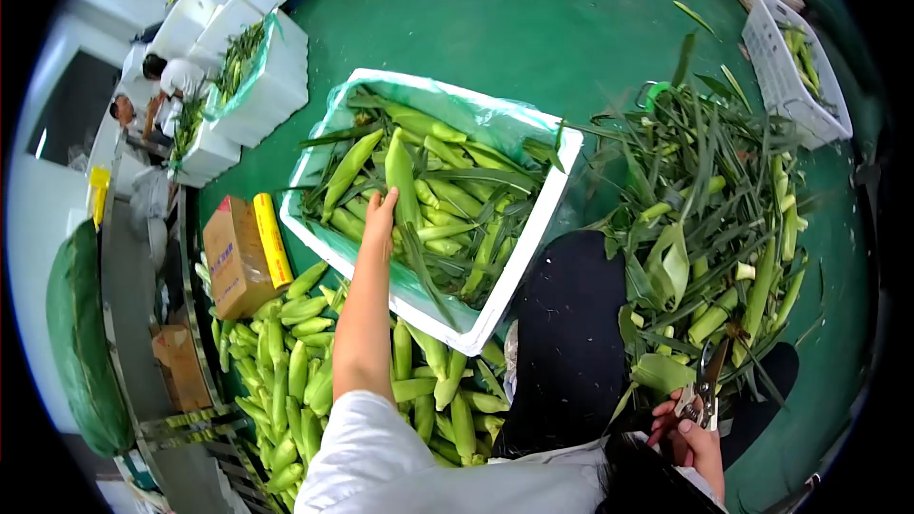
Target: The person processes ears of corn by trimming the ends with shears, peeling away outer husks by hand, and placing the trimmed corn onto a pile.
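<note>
My left hand (380,217) reaches into a white foam box (564,164) lined with green plastic film. It is closed against the side of an upright ear of corn (401,177) in green husk; part of the grip is hidden. More husked ears and long leaves lie around it in the box. Low on the right, my right hand (703,449) grips a pair of pruning shears (705,390), blades pointing up. The shears are beside a heap of cut corn leaves and stalks (671,266).
A large pile of corn ears (286,371) lies below the box at left, with a cardboard carton (236,257) and a yellow roll box (272,240) beside it. A white plastic crate (795,76) stands at upper right. Stacked foam boxes (276,86) and people (176,76) are at upper left.
</note>
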